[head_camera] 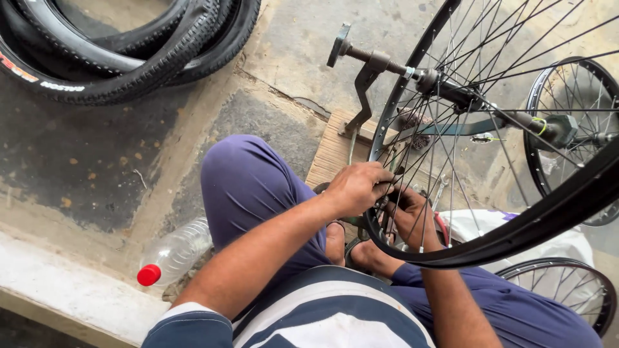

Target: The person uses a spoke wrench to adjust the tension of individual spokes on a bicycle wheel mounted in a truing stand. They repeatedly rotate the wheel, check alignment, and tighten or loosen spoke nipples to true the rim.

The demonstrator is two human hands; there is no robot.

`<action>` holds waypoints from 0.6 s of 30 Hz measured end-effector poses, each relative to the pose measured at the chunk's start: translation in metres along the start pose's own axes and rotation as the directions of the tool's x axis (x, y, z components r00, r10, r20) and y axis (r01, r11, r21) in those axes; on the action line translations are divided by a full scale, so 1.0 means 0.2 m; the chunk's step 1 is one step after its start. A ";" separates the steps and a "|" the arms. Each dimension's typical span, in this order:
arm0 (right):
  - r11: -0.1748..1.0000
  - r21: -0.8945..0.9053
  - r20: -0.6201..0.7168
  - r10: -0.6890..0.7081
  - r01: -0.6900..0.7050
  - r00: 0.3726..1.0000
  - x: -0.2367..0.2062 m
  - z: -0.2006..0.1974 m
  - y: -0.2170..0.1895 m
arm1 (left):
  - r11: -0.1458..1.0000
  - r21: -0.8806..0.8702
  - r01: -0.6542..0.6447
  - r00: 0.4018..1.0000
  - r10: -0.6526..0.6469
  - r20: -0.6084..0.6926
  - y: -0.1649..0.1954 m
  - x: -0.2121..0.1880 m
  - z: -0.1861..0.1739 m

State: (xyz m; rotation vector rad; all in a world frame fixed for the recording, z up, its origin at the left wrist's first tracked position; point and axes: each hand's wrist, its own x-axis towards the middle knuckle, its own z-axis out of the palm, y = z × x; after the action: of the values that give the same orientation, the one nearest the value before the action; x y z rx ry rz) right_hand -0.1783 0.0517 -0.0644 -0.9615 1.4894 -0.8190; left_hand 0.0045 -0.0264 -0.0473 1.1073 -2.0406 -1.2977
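Observation:
A black bicycle wheel rim [516, 235] with thin spokes stands upright in a metal truing stand [364, 80], its hub [445, 87] on a threaded axle. My left hand [354, 188] grips the rim's lower left edge from outside, fingers curled over it. My right hand [412, 216] reaches in among the spokes just behind the rim, fingers closed around a spoke near its end; whether it holds a small tool is hidden. Both hands sit close together over my knees in dark blue trousers.
Black tyres [129, 51] lie stacked at the top left on the concrete floor. A plastic bottle [171, 254] with a red cap lies by my left thigh. More spoked wheels [570, 122] stand at the right, and a white bag [490, 222] beneath them.

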 end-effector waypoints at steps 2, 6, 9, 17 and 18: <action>0.996 -0.065 -0.091 -0.072 0.066 0.993 -0.04 0.03 -0.04 | 1.000 -0.007 0.006 1.000 -0.006 0.017 -0.01 -0.01 0.03; 0.880 -0.473 -0.193 -0.061 -0.039 0.979 -0.15 0.04 -0.12 | 0.998 -0.032 -0.054 0.998 0.055 0.026 -0.04 -0.02 0.02; 0.945 -0.327 -0.145 -0.058 0.008 0.988 -0.18 0.00 -0.16 | 0.990 -0.141 -0.002 0.983 0.028 0.183 -0.07 0.00 -0.02; 0.926 -0.378 -0.003 0.019 -0.019 1.000 -0.25 -0.06 -0.21 | 0.955 -0.256 0.150 0.895 -0.021 0.445 -0.09 -0.01 -0.04; 0.965 -0.263 0.008 0.003 0.000 1.000 -0.27 -0.06 -0.21 | 0.940 -0.303 0.156 0.872 0.013 0.490 -0.09 -0.01 -0.04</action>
State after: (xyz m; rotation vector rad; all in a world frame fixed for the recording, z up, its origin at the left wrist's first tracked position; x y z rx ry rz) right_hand -0.1831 0.0833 -0.0028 -1.1580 1.6192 -0.6239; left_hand 0.0184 -0.0326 -0.0601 0.7549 -2.0031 -2.0430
